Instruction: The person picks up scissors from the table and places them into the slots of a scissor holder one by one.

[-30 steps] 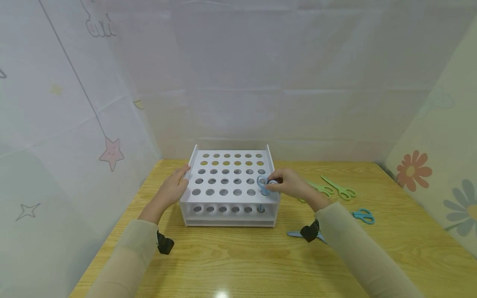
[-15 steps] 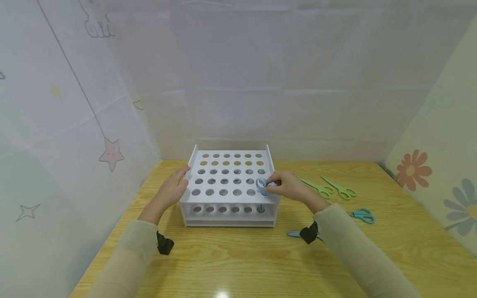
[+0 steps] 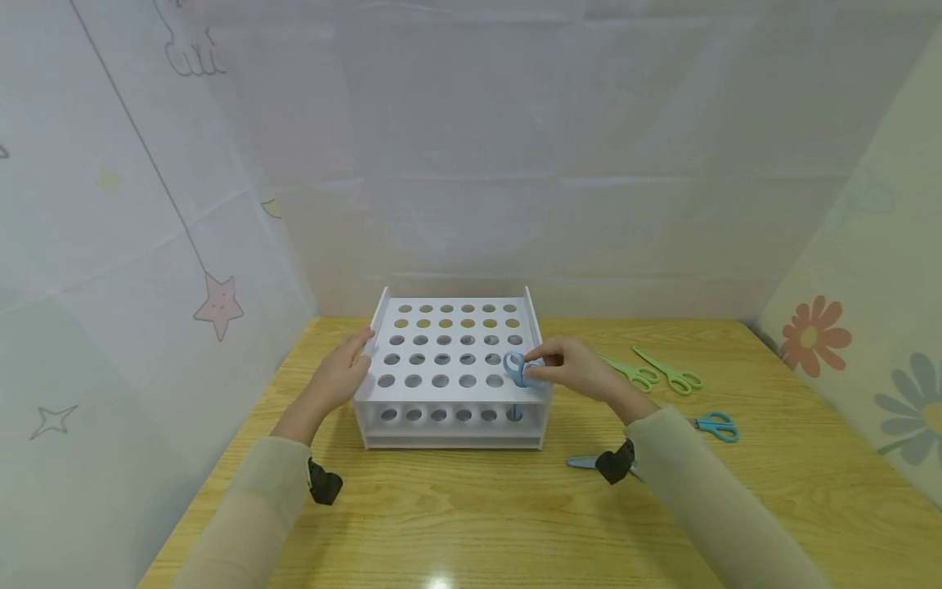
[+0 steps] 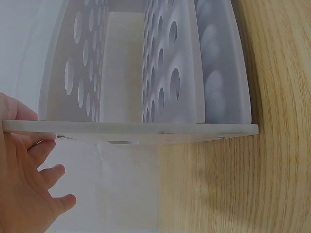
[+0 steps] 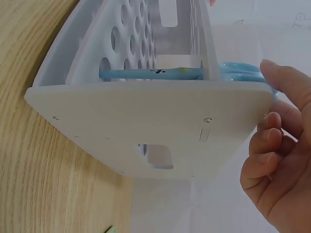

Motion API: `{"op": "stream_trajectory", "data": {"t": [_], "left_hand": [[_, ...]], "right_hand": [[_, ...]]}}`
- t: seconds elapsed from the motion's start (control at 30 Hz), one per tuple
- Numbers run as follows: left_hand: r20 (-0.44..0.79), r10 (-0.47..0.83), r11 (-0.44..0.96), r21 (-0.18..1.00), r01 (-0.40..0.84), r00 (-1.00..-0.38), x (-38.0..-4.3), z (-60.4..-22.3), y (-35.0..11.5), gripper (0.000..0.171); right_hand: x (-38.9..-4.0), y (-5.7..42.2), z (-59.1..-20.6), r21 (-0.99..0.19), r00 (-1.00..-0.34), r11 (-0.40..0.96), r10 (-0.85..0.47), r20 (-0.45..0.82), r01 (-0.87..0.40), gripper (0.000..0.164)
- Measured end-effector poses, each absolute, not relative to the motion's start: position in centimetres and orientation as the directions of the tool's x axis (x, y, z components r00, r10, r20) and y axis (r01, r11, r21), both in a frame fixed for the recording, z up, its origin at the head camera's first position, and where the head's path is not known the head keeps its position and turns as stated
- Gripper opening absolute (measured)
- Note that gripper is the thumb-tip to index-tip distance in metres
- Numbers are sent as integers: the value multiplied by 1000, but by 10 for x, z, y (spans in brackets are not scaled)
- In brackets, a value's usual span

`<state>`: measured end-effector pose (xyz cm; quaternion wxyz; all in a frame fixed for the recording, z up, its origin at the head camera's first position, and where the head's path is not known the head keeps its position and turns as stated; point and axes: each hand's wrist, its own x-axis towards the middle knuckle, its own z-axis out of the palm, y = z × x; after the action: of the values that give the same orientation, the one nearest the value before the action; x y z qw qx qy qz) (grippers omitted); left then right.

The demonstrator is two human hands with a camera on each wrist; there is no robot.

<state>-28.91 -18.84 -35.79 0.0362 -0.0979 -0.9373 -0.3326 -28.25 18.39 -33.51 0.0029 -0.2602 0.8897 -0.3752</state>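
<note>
A white rack (image 3: 455, 370) with rows of round holes stands on the wooden table. My left hand (image 3: 338, 375) grips the rack's left side panel, its thumb side at the panel's upper edge and the other fingers along the outer face. At the front right corner hole, light blue scissors (image 3: 519, 379) stand upright with handles up. Their blue blades (image 5: 180, 73) reach down through the upper plate to a hole in the lower plate, as the right wrist view shows. My right hand (image 3: 577, 370) pinches the handles between thumb and index finger; the other fingers curl beside the rack.
Two pairs of green scissors (image 3: 675, 379) lie right of the rack, one partly behind my right hand. Teal scissors (image 3: 717, 425) lie farther right. Grey-blue scissors (image 3: 581, 462) in front are partly hidden by my right wrist's camera (image 3: 616, 465). A cloth backdrop (image 3: 471, 229) rises behind.
The light blue scissors' handles have turned and sunk slightly, and my right hand has shifted a little with them. My left hand keeps its place on the rack.
</note>
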Motion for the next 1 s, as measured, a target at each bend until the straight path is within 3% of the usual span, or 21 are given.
{"op": "stream_trajectory", "data": {"t": [0.27,1.0], "left_hand": [[123,155,759,620,198,-980,-288,-357,-188,53],[119,161,756,623,200,-980,-288,-356,-188,53]], "right_hand": [[-283,196,-335,-671,-857,556,-446,256,-490,26],[-268,239,-332,-708,-890,560,-393,231,-431,35]]}}
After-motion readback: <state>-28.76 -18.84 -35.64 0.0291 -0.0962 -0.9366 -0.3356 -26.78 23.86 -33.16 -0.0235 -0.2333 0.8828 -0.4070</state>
